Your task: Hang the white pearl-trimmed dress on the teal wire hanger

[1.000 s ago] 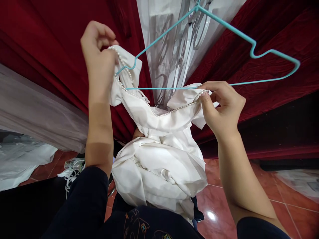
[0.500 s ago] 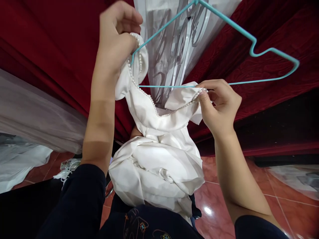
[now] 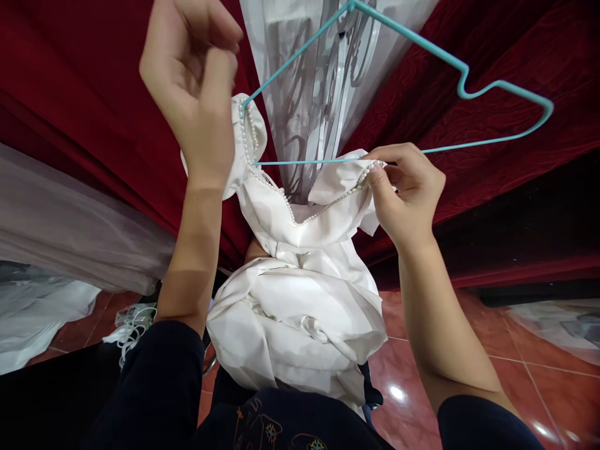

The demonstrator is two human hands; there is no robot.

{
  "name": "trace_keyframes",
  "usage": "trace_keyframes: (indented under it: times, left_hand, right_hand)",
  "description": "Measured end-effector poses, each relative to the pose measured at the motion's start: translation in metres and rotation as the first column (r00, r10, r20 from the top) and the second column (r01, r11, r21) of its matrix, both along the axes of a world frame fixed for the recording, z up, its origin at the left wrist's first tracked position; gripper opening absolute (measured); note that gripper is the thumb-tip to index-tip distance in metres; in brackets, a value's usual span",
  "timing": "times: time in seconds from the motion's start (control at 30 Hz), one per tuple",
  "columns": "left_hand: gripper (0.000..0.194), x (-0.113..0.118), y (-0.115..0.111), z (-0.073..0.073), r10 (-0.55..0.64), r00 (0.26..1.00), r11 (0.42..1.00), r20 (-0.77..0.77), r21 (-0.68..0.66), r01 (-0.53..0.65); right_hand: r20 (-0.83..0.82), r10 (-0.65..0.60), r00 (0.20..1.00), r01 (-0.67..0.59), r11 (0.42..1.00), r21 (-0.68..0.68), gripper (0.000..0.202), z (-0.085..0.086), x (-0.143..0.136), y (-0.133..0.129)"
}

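A white dress [image 3: 307,297] with a pearl-trimmed neckline lies bunched on my lap, its bodice raised. The left end of a turquoise hanger [image 3: 407,32] sits inside the dress's left pearl-edged shoulder, and its lower bar crosses over the neckline. My right hand [image 3: 407,190] pinches the pearl edge of the other shoulder, right by the hanger's bar; the hanger's notched right end sticks out bare beyond it. Above the left shoulder, my left hand [image 3: 192,81] is lifted clear of the fabric, fingers loosely curled and thumb apart, with nothing visible in it. My left wrist covers part of that sleeve.
Dark red drapes [image 3: 60,81] hang on both sides. Between them stands a white ornamental metal frame [image 3: 335,94] with sheer cloth. A white cord [image 3: 131,331] lies on a black surface at the left. Red floor tiles [image 3: 407,369] show below.
My left hand has let go of the dress's left shoulder and moved up and left. That shoulder has dropped slightly on the hanger. My right hand keeps its pinch.
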State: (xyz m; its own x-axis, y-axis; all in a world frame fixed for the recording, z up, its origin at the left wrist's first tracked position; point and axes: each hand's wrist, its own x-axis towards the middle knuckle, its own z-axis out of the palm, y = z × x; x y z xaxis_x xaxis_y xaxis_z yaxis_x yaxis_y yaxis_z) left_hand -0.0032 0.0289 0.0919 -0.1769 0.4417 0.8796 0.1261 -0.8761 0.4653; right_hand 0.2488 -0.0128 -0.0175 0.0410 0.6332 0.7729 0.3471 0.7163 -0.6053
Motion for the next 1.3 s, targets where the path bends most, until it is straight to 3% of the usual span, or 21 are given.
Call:
trace_keyframes:
  times: [0.07,0.13,0.17,0.23,0.3,0.33,0.4,0.47,0.6,0.73,0.83,0.9,1.0,1.1,1.2,1.3]
  left_hand:
    - [0.034,0.011,-0.03,-0.016,-0.02,0.994,1.0,-0.103,-0.016,0.019]
    - [0.033,0.019,-0.051,-0.041,-0.131,0.962,0.96,-0.241,-0.273,0.063]
    - [0.028,0.022,-0.055,-0.055,-0.245,0.926,0.881,-0.288,-0.464,0.088]
    - [0.02,0.028,-0.054,-0.084,-0.427,0.875,0.659,-0.228,-0.742,0.128]
    - [0.019,0.036,-0.046,-0.106,-0.418,0.907,0.508,0.043,-0.817,0.273]
    - [0.022,0.04,-0.041,-0.112,-0.382,0.902,0.484,0.203,-0.787,0.382]
    - [0.023,0.051,-0.036,-0.115,-0.325,0.825,0.508,0.463,-0.65,0.565]
    - [0.025,0.061,-0.035,-0.11,-0.319,0.756,0.548,0.572,-0.54,0.639]
    - [0.017,0.065,-0.039,-0.099,-0.273,0.778,0.623,0.566,-0.513,0.591]
    - [0.026,0.05,-0.037,-0.095,-0.226,0.823,0.677,0.52,-0.523,0.517]
    - [0.027,0.041,-0.038,-0.091,-0.2,0.852,0.705,0.484,-0.533,0.469]
    - [0.025,0.039,-0.042,-0.088,-0.224,0.847,0.716,0.482,-0.508,0.478]
    - [0.023,0.04,-0.049,-0.086,-0.246,0.838,0.72,0.487,-0.487,0.495]
    - [0.022,0.041,-0.053,-0.086,-0.249,0.834,0.724,0.493,-0.478,0.498]
    - [0.023,0.038,-0.054,-0.085,-0.249,0.838,0.723,0.486,-0.482,0.495]
    - [0.026,0.034,-0.053,-0.084,-0.242,0.85,0.703,0.468,-0.519,0.486]
  right_hand:
    - [0.0,-0.006,1.0,0.006,1.0,-0.007,0.027,0.0,-0.001,0.0]
    - [-0.008,-0.015,1.0,0.015,1.0,-0.006,0.027,-0.001,-0.002,0.0]
    - [-0.013,-0.018,1.0,0.018,1.0,-0.001,0.026,-0.001,-0.003,0.0]
    - [-0.028,-0.023,0.999,0.023,1.0,0.015,0.025,-0.002,-0.005,0.0]
    - [-0.042,-0.021,0.999,0.023,0.999,0.041,0.023,-0.003,-0.007,0.001]
    - [-0.047,-0.02,0.999,0.022,0.998,0.053,0.022,-0.003,-0.007,0.002]
    - [-0.049,-0.018,0.999,0.022,0.998,0.061,0.02,-0.004,-0.007,0.004]
    - [-0.036,-0.026,0.999,0.028,0.998,0.055,0.02,-0.005,-0.007,0.004]
    - [0.003,-0.113,0.994,0.112,0.982,0.154,0.02,-0.014,-0.011,-0.003]
    - [-0.179,-0.36,0.916,0.401,0.854,0.333,0.017,-0.03,-0.001,-0.008]
    - [-0.391,-0.485,0.782,0.579,0.798,0.169,0.022,-0.035,0.028,-0.003]
    - [-0.448,-0.552,0.703,0.636,0.77,0.05,0.029,-0.032,0.052,0.005]
    - [-0.451,-0.573,0.685,0.635,0.773,-0.018,0.029,-0.021,0.081,0.02]
    - [-0.436,-0.526,0.73,0.603,0.797,0.048,0.028,0.0,0.093,0.031]
    - [-0.339,-0.505,0.794,0.58,0.796,0.172,0.028,0.027,0.09,0.033]
    - [-0.168,-0.438,0.883,0.467,0.853,0.231,0.032,0.056,0.077,0.031]
